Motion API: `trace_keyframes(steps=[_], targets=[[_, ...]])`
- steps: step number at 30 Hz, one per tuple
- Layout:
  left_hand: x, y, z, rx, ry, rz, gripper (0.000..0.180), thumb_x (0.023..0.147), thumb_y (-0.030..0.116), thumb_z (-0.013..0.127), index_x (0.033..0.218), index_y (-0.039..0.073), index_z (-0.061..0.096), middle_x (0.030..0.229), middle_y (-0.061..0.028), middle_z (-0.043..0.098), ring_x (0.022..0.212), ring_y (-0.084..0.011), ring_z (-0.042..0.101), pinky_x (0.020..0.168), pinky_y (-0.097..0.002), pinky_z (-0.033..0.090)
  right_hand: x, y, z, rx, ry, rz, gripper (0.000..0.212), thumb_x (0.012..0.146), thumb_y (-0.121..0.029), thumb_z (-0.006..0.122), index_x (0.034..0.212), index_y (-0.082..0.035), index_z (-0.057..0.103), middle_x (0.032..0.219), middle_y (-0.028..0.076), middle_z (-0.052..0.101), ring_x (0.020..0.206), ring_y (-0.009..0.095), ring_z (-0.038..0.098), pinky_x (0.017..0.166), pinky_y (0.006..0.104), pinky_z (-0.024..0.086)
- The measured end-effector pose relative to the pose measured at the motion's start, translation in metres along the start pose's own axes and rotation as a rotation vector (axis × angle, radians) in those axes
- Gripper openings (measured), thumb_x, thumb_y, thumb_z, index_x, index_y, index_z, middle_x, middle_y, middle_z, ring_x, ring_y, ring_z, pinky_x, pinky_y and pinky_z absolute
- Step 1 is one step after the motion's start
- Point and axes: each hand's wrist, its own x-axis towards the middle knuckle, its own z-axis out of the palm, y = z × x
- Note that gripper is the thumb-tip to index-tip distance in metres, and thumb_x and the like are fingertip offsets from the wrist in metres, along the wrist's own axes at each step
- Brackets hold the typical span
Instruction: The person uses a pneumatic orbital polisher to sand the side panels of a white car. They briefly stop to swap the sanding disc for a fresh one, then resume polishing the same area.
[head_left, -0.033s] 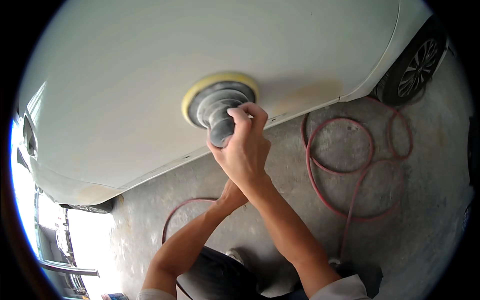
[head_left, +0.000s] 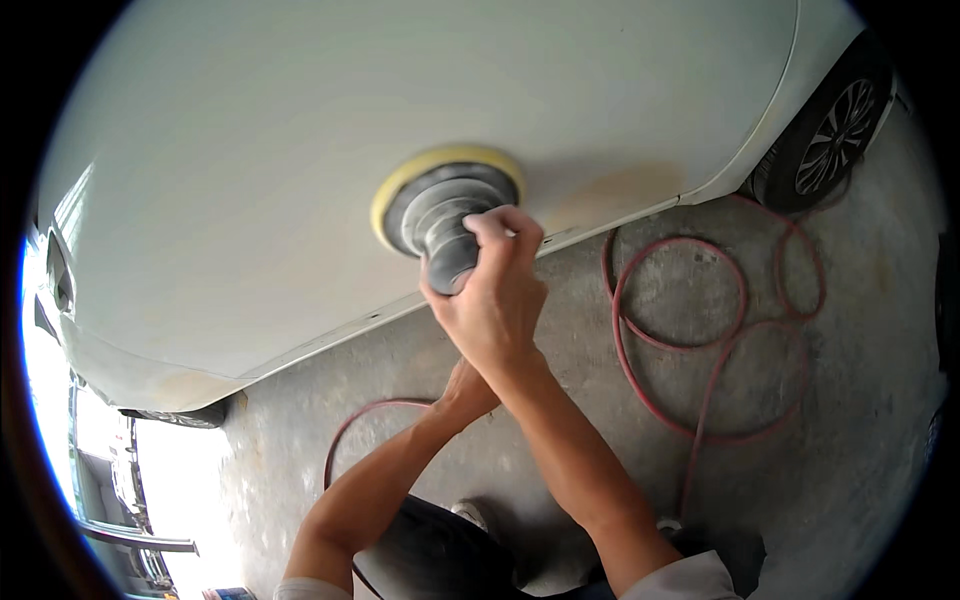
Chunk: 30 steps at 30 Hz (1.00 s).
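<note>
My right hand (head_left: 500, 285) is closed round the dark grey, dusty body of a round power sander (head_left: 450, 225). The sander's wide disc, with a yellow rim, rests against the lower part of a pale car door panel (head_left: 300, 150). My left forearm crosses beneath my right wrist, and only the back edge of my left hand (head_left: 468, 388) shows. Its fingers are hidden behind my right hand and wrist, so what they hold is out of sight. To the right of the disc, a tan sanded-looking patch (head_left: 630, 190) marks the panel.
A red hose (head_left: 618, 340) lies in loops on the concrete floor (head_left: 560, 330) to the right, and more hose (head_left: 345, 430) curves by my left forearm. A car wheel (head_left: 835, 135) stands at the far right. My shoe (head_left: 470, 513) is below, and bright light comes from the left.
The sander and my right hand have shifted slightly to the right along the door panel. My left wrist has moved a little with them.
</note>
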Motion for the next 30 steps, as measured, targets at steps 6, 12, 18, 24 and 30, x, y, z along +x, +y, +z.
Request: trace_keyframes(steps=[6, 12, 18, 24, 30], targets=[[0.010, -0.016, 0.009, 0.228, 0.120, -0.049, 0.052, 0.088, 0.024, 0.068, 0.128, -0.004, 0.049, 0.111, -0.0276, 0.055, 0.104, -0.0480, 0.058, 0.086, -0.0528, 0.048, 0.011, 0.017, -0.008, 0.053, 0.121, 0.090, 0.067, 0.073, -0.015, 0.086, 0.122, -0.005, 0.043, 0.120, 0.014, 0.044, 0.091, 0.028, 0.060, 0.065, 0.0380, 0.053], [0.010, 0.005, 0.009, 0.153, 0.055, 0.061, 0.049, 0.089, 0.029, 0.066, 0.127, 0.000, 0.053, 0.118, -0.0259, 0.059, 0.107, -0.0444, 0.060, 0.083, -0.0532, 0.048, 0.016, 0.000, -0.011, -0.022, 0.199, -0.010, 0.067, 0.073, -0.016, 0.085, 0.124, -0.007, 0.042, 0.123, 0.016, 0.044, 0.089, 0.031, 0.061, 0.065, 0.0412, 0.055], [-0.004, 0.042, -0.020, 0.081, 0.109, 0.010, 0.035, 0.090, 0.033, 0.065, 0.111, 0.005, 0.065, 0.104, -0.0193, 0.070, 0.100, -0.0395, 0.064, 0.077, -0.0486, 0.049, 0.036, -0.034, -0.008, 0.101, -0.003, -0.114, 0.067, 0.068, -0.010, 0.085, 0.122, -0.009, 0.044, 0.123, 0.015, 0.043, 0.098, 0.035, 0.064, 0.066, 0.0437, 0.060], [0.000, 0.048, -0.017, 0.013, 0.047, -0.082, 0.033, 0.089, 0.031, 0.065, 0.111, 0.006, 0.065, 0.101, -0.0187, 0.070, 0.095, -0.0395, 0.065, 0.074, -0.0486, 0.049, 0.037, -0.039, -0.013, -0.009, -0.033, 0.024, 0.072, 0.064, -0.006, 0.087, 0.122, -0.010, 0.044, 0.125, 0.014, 0.042, 0.093, 0.033, 0.065, 0.061, 0.0408, 0.060], [-0.008, 0.016, -0.001, 0.046, 0.197, 0.070, 0.034, 0.089, 0.031, 0.066, 0.111, 0.006, 0.063, 0.102, -0.0169, 0.068, 0.096, -0.0341, 0.063, 0.078, -0.0466, 0.047, 0.017, -0.028, 0.000, 0.015, 0.010, -0.069, 0.072, 0.062, -0.006, 0.087, 0.121, -0.010, 0.046, 0.122, 0.012, 0.044, 0.087, 0.032, 0.066, 0.058, 0.0397, 0.059]])
